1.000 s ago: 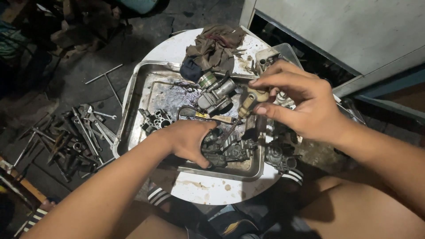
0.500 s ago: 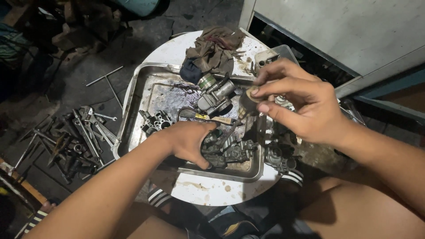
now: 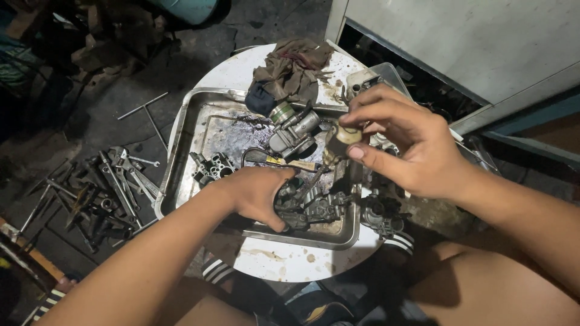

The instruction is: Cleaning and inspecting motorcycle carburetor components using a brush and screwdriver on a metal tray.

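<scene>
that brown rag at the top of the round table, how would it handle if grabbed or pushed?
The brown rag lies crumpled in soft folds, so it is probably floppy and would drape from a grip rather than hold shape. It looks thin and frayed, so likely light. Pushed, it would probably bunch up instead of sliding whole; it overlaps the metal tray rim and might snag there.
</scene>
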